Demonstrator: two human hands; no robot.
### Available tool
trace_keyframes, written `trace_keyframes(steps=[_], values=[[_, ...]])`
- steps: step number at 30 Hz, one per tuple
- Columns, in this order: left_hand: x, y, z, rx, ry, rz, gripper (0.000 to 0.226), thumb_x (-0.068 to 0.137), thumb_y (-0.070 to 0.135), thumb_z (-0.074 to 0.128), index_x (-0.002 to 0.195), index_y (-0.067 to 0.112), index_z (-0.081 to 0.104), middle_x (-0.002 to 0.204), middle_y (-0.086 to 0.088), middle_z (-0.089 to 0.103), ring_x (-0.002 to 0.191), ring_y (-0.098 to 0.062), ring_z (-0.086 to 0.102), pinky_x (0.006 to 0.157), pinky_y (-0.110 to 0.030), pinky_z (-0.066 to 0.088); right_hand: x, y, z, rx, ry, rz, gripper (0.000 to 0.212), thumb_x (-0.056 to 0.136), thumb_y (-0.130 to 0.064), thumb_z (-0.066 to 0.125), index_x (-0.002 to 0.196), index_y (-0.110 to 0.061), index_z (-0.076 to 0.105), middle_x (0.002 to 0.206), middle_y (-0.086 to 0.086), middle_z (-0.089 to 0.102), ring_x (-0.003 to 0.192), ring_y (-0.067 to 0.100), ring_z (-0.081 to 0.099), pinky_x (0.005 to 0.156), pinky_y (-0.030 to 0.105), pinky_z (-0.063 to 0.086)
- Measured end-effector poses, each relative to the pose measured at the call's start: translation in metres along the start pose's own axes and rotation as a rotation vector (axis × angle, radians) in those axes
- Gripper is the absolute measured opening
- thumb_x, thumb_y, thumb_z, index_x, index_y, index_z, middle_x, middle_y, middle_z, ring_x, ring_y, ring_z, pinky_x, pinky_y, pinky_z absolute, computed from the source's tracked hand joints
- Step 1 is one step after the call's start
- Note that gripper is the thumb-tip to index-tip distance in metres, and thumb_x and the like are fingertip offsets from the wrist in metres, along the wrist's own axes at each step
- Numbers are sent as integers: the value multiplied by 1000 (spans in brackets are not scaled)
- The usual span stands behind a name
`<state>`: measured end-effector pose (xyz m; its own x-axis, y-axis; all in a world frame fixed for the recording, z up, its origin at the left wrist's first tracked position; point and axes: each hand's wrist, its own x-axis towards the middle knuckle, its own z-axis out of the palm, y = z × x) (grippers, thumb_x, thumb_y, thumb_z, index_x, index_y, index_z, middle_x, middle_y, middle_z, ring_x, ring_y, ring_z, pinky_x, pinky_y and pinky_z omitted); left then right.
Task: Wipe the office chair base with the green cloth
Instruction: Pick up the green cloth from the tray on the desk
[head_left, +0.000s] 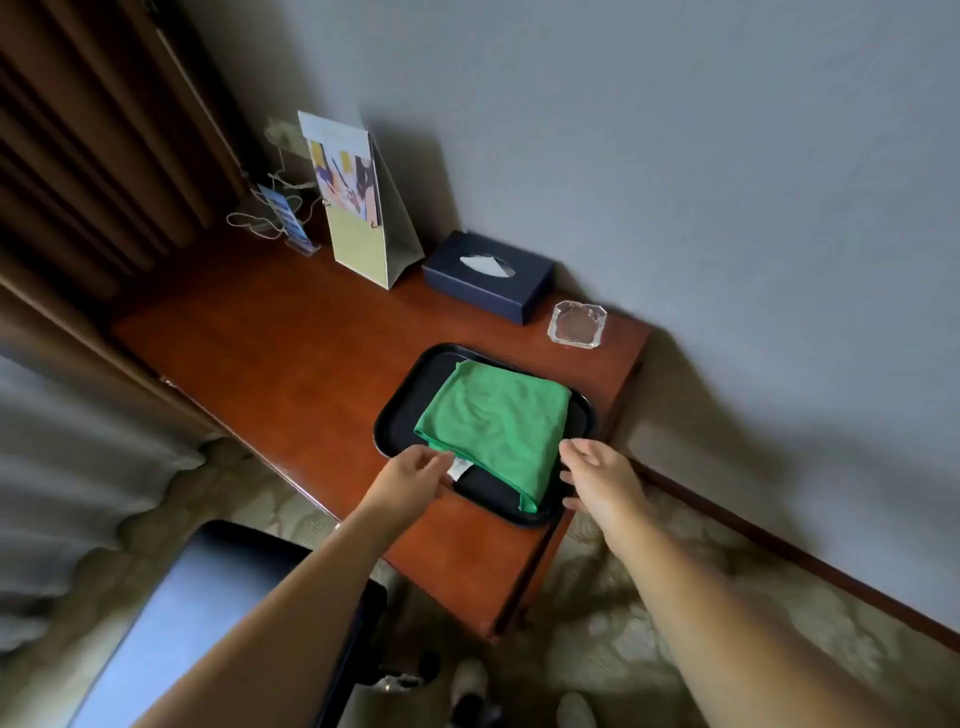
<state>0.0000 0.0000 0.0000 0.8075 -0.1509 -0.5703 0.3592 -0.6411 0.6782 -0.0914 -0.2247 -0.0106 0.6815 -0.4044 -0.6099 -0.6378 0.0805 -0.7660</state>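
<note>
Where one green cloth (493, 421) tops one tray (402, 400), left hand (410, 475), right hand (597, 475), both released.

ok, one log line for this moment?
phase: pre-grasp | cloth: folded on tray | left hand: open, at cloth | right hand: open, at cloth

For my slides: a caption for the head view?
The left hand and right hand reach toward the folded green cloth on a black tray.

Office chair (218, 613) partly off-frame
</note>
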Motion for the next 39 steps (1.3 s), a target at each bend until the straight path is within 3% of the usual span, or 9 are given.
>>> trace_keyframes(steps=[4, 8, 12, 15, 20, 24, 29, 33, 39], values=[[51, 8, -4, 66, 3, 43, 34, 102, 47, 62, 124, 22, 61, 119, 5, 67, 96, -7, 65, 75, -25, 49, 30, -10, 22, -62, 121, 14, 52, 98, -51, 58, 143, -25, 54, 134, -11, 65, 112, 20, 67, 100, 44, 54], [114, 14, -7, 119, 6, 36, 62, 94, 54, 69, 145, 25, 49, 145, -1, 50, 126, -20, 56, 97, -35, 48, 63, -17, 41, -93, 181, 88, 68, 100, -47, 61, 156, -17, 39, 154, 1, 51, 137, 25, 52, 106, 39, 43], [170, 11, -10, 223, -16, -13, 92, 81, 62, 75, 157, 27, 35, 154, -7, 41, 141, -31, 44, 114, -52, 45, 90, -22, 55, 14, 161, 200, 82, 98, -47, 65, 162, -15, 26, 161, 6, 41, 144, 28, 44, 111, 39, 38], [198, 8, -10, 133, -102, -91, 109, 77, 62, 78, 163, 22, 25, 160, -9, 41, 133, -31, 56, 110, -51, 50, 107, -22, 66, 101, 176, 232, 80, 94, -43, 72, 157, -11, 34, 149, 6, 53, 137, 28, 51, 98, 35, 40], [214, 8, -2, 150, -148, -128, 89, 89, 55, 76, 155, 14, 34, 120, 2, 60, 103, -23, 67, 91, -40, 57, 130, -13, 80, 106, 232, 282, 53, 83, -47, 82, 121, -11, 70, 106, 0, 74, 97, 23, 70, 83, 37, 55], [220, 5, -1, 97, -201, -143, 55, 92, 50, 75, 130, 12, 61, 106, 2, 72, 93, -20, 73, 87, -38, 61, 139, -10, 88, 7, 212, 290, 38, 83, -46, 82, 99, -12, 75, 95, 3, 76, 87, 24, 73, 85, 43, 61], [214, 0, -9, -44, -216, -164, 24, 94, 36, 78, 106, 21, 64, 93, 4, 72, 86, -17, 71, 84, -34, 56, 133, -18, 107, 50, 192, 225, 25, 95, -33, 72, 113, -18, 64, 104, 1, 71, 91, 21, 69, 73, 36, 53], [200, -8, -24, -218, -189, -197, 26, 90, 34, 81, 108, 20, 68, 102, -3, 78, 93, -25, 76, 90, -40, 61, 121, -28, 112, 112, 202, 163, 24, 99, -33, 67, 119, -21, 59, 109, -2, 69, 93, 17, 67, 74, 34, 52], [153, -27, -59, -485, -192, -186, 28, 94, 22, 79, 119, 12, 72, 108, -8, 82, 99, -27, 79, 94, -43, 62, 98, -47, 111, 10, 168, 68, 22, 99, -38, 65, 113, -22, 59, 104, -1, 69, 88, 18, 67, 65, 32, 51]])
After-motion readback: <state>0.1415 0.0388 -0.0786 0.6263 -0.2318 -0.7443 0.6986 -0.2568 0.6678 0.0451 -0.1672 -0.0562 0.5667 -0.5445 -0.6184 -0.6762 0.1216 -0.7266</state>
